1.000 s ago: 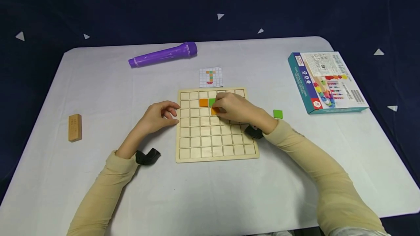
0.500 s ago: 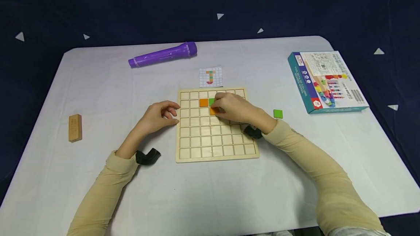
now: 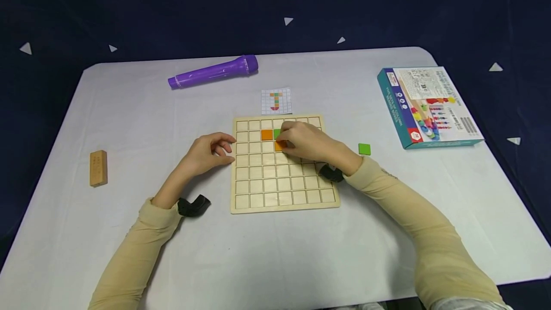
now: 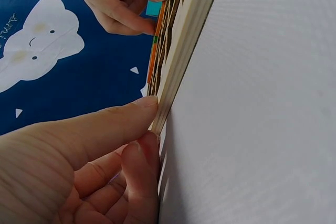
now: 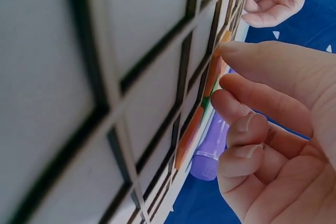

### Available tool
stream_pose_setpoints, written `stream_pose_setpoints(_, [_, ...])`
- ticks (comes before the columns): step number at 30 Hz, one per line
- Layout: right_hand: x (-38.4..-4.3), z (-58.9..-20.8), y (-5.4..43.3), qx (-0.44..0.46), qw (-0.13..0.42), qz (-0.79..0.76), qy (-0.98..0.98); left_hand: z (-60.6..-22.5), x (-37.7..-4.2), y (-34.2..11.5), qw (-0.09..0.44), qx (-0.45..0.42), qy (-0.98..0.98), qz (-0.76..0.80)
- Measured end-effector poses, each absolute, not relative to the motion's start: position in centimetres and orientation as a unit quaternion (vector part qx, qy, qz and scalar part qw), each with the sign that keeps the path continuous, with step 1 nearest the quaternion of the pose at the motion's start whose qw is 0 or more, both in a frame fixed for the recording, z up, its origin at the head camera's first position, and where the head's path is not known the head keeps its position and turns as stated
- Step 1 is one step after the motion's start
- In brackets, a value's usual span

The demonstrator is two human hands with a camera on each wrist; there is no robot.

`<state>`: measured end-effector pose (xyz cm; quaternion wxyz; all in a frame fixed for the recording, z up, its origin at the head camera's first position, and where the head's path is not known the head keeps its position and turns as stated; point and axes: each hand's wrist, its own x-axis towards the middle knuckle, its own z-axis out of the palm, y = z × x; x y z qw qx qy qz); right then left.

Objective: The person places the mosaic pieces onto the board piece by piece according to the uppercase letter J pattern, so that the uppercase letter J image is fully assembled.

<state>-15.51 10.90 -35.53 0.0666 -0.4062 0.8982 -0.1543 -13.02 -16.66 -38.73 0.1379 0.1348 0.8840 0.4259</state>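
A pale wooden grid board (image 3: 280,200) lies mid-table. My right hand (image 3: 307,141) is over its upper part, thumb and index finger pinching an orange square tile (image 3: 280,146) at a cell just below a green tile (image 3: 277,134). Left of the green tile sits another orange tile (image 3: 267,135). In the right wrist view a further orange tile (image 5: 189,137) shows beyond the green one; from the head it is covered by the right hand. At the board's left edge, my left hand (image 3: 208,153) rests its thumb and fingertips against the rim, fingers relaxed.
A printed pattern card (image 3: 276,101) lies just behind the board. One loose green tile (image 3: 364,149) is right of it. Farther out are a purple microphone (image 3: 214,72), a boxed toy set (image 3: 430,107) and a small wooden block (image 3: 98,168).
The orange tile under the right fingertips has shifted very slightly to the left with them. The left hand and the board keep their places.
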Motion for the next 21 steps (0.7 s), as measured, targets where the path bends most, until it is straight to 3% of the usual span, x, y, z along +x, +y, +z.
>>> stream_pose_setpoints(13, [-14.7, -34.2, 14.3, -0.398, 0.003, -0.179, 0.900, -38.6, -13.0, -16.7, 0.143, 0.134, 0.884, 0.425])
stream_pose_setpoints(21, [-13.6, -33.7, 17.6, -0.346, 0.004, -0.188, 0.919, -38.6, -13.0, -16.6, 0.143, 0.135, 0.883, 0.425])
